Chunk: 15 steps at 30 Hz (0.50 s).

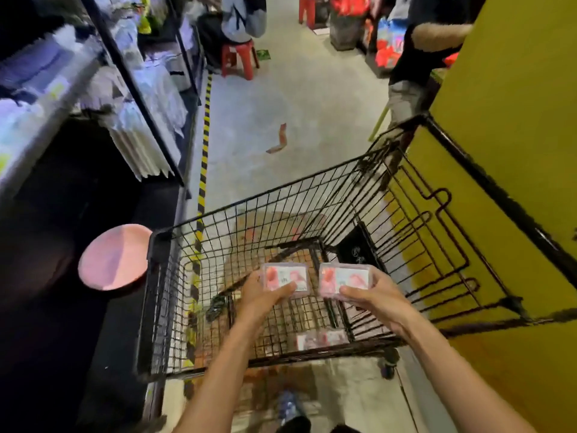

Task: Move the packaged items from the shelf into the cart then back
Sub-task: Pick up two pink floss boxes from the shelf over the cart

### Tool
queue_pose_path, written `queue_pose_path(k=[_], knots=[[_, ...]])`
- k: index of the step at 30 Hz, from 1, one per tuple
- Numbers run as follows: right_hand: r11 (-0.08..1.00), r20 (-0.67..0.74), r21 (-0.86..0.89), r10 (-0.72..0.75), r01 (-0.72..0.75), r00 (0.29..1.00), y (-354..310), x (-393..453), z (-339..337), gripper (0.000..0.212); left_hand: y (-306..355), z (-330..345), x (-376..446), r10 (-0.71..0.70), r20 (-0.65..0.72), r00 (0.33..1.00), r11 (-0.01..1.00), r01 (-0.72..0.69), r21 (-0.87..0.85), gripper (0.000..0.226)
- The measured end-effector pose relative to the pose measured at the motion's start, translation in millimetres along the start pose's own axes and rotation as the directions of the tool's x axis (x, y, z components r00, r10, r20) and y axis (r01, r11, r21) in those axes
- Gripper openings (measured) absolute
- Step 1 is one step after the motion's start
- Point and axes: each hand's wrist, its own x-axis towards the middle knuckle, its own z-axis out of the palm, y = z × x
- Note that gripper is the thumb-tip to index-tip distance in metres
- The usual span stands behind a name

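Head view: the left hand grips one clear-lidded package, thumb curled over its near edge, and the right hand pinches a second package likewise; both hang above the wire cart. A third package lies on the cart floor. The packs look light, rigid and smooth, best held across their short edges.

Blurred shelf goods; unreadable pack labels; bystander cropped above
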Motion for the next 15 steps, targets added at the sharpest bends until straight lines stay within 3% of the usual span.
queue_pose_path(k=[7, 12, 15], knots=[[0.982, 0.020, -0.136, 0.133, -0.129, 0.991, 29, 105, -20, 0.053, -51, 31, 88, -0.170, 0.015, 0.985, 0.970, 0.164, 0.179, 0.045], [0.917, -0.033, -0.314, 0.249, -0.247, 0.968, 77, 171, -23, 0.050, -104, 36, 135, -0.348, -0.030, 0.937, 0.922, 0.348, 0.170, 0.071], [0.865, -0.034, -0.426, 0.279, -0.266, 0.960, 114, 201, -25, 0.055, -128, 39, 152, -0.364, -0.006, 0.931, 0.913, 0.358, 0.194, 0.045]])
